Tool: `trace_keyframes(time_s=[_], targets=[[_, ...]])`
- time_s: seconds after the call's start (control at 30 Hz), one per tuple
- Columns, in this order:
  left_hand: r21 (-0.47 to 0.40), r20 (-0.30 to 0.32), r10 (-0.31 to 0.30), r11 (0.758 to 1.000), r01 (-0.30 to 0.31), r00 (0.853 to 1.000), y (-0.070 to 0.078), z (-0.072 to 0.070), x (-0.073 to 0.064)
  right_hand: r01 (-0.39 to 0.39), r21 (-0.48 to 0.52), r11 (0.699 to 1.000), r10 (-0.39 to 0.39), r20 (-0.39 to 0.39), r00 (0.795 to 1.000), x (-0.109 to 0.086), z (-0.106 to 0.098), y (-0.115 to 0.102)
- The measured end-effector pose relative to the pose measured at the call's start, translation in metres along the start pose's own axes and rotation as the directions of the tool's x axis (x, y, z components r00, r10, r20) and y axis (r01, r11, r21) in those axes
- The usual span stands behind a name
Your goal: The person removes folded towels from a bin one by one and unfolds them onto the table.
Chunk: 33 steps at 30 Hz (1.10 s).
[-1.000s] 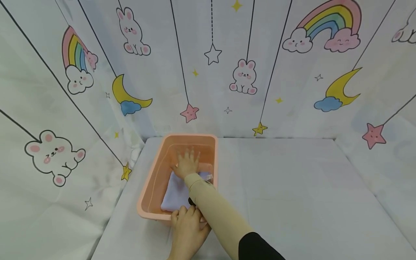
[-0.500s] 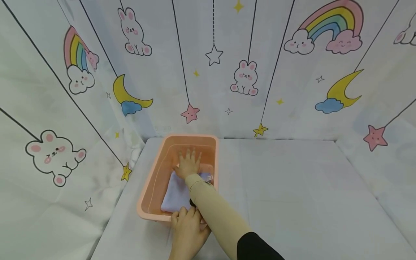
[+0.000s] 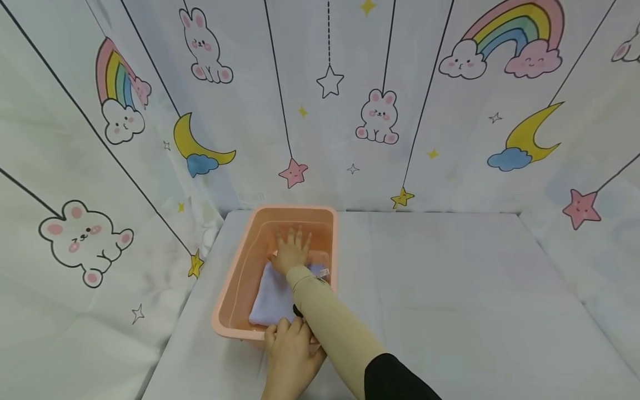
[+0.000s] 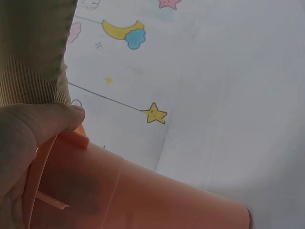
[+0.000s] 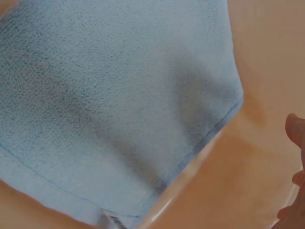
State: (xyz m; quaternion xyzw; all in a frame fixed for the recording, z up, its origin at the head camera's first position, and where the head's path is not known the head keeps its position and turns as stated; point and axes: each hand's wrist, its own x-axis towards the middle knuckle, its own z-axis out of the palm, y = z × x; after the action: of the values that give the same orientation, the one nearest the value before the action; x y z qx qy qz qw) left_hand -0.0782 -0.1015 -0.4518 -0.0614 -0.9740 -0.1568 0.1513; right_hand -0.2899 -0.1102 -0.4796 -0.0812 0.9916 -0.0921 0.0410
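A peach plastic basin (image 3: 227, 300) stands on the white table, with a folded lavender-blue terry towel (image 3: 272, 297) on its floor. In the right wrist view the towel (image 5: 119, 95) looks pale blue, with a barcode tag (image 5: 114, 220) at one edge. My left hand (image 3: 290, 353) grips the near rim; the left wrist view shows its thumb (image 4: 57, 119) over the basin's edge. Reaching across it, my right hand (image 3: 291, 253) is inside the basin beyond the towel, fingers spread. Whether its fingertips touch the far wall is unclear. My right forearm covers part of the towel.
The white tabletop (image 3: 440, 289) extends to the right of the basin. A white curtain (image 3: 320, 133) printed with rabbits, stars, moons and rainbows stands behind and along both sides. A small black piece (image 3: 298, 310) shows under my right sleeve.
Both hands and the towel keep their places, the left on the rim and the right spread inside the basin. Only the head view shifts slightly.
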Motion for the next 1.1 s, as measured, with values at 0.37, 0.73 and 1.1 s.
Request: trace_keyframes(time_s=[0.37,0.73,1.1], targets=[[0.009,-0.043,0.018,1.0,-0.017,0.999,-0.002,0.002,-0.001,0.008,-0.009,1.0,-0.008,-0.019,1.0,0.002,0.003,-0.002],[0.01,-0.037,0.014,1.0,-0.014,0.999,0.0,0.001,-0.002,-0.033,-0.004,0.999,0.033,0.132,0.991,0.007,0.016,0.002],[0.022,-0.05,0.01,1.0,-0.009,0.999,0.002,0.001,-0.001,-0.046,0.002,0.999,0.045,0.169,0.985,-0.003,0.011,0.002]])
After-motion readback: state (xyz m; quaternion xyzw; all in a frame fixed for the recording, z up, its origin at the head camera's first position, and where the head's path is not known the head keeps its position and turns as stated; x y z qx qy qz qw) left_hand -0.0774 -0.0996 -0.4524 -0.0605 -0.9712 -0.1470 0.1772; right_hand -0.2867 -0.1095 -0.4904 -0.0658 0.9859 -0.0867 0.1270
